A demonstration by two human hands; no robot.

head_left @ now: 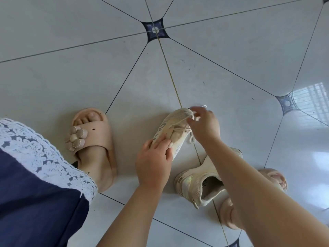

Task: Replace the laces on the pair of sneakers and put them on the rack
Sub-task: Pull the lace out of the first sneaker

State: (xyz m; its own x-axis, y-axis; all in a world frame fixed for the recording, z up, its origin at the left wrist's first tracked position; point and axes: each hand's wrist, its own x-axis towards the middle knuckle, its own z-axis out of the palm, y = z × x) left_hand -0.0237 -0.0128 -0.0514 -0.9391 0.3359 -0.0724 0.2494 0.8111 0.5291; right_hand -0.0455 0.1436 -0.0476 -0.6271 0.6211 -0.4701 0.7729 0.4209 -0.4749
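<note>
Two sneakers, two slippers, two hands. A navy skirt point(35, 193) with white lace trim fills the near left corner. The near sneaker point(194, 188) lies on the tile floor point(124, 77), its mouth open towards the camera with the insole showing, partly under the right forearm. Beyond it, the left hand point(153, 163) grips the far sneaker point(170, 129) by its side, toe pointing away. The right hand point(204, 125) is at the toe end, fingers pinching the lace point(179, 121). One slipper point(96, 139) stands left of the sneakers, the other slipper point(274, 177) right, half hidden.
</note>
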